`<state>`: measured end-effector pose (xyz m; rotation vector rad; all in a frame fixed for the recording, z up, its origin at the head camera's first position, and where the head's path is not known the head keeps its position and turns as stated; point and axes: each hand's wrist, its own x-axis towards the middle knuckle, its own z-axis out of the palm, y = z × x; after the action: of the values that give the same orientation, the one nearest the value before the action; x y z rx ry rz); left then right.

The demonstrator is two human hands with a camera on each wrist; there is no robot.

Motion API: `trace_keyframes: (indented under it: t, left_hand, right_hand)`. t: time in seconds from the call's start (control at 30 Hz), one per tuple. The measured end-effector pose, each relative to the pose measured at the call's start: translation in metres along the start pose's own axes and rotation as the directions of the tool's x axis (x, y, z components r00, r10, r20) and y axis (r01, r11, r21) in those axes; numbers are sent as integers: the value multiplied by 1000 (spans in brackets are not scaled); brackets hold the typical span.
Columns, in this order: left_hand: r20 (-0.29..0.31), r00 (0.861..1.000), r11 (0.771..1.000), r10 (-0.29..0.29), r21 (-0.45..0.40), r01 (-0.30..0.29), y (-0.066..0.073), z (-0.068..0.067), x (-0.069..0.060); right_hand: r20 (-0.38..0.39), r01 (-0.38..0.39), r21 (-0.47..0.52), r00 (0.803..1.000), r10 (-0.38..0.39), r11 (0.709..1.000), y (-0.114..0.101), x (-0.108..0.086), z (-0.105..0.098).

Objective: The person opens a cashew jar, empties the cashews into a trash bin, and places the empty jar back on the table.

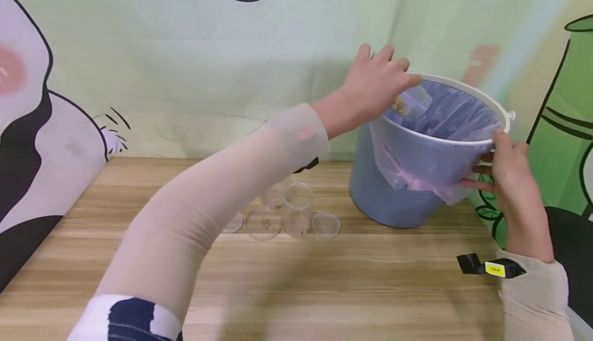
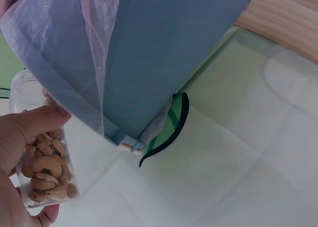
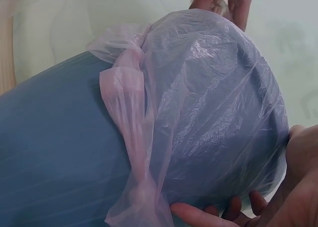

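Note:
My left hand (image 1: 377, 84) grips a clear plastic jar (image 1: 415, 103) over the near left part of the bin's rim, with the jar tilted toward the opening. Tan cashews (image 2: 47, 165) lie inside the jar in the left wrist view. The blue bin (image 1: 394, 197) is tipped on the table and wears a thin pinkish liner (image 1: 445, 117), knotted on the outside (image 3: 131, 137). At the bin's right side, my right hand (image 1: 516, 176) holds the white rim, thumb on top and fingers against the outer wall.
On the wooden table (image 1: 361, 279), left of the bin, stands a clear jar (image 1: 298, 217) among round clear lids (image 1: 326, 225), partly hidden by my left arm. A printed cloth backdrop (image 1: 185, 73) hangs right behind the table and bin.

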<state>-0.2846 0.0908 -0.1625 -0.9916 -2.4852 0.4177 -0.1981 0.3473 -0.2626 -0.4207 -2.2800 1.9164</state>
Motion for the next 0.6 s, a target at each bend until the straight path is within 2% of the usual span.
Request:
trace_keyframes:
  t: [0.1, 0.27, 0.37, 0.6]
  left_hand:
    - [-5, 1000, 1000, 14, 24, -14, -2, -2, 1]
    - [-14, 1000, 998, 18, 54, -17, -6, -8, 2]
    - [-1, 1000, 999, 20, 50, -20, -7, -10, 3]
    - [-10, 1000, 999, 8, 40, -8, -9, -11, 4]
  right_hand:
    - [-1, -4, -34, 1000, 4, 999, -1, 1, 1]
    - [-1, -2, -34, 1000, 2, 999, -2, 2, 3]
    - [-1, -6, -31, 1000, 6, 999, -1, 2, 4]
    - [-4, -6, -50, 1000, 6, 999, 0, 3, 4]
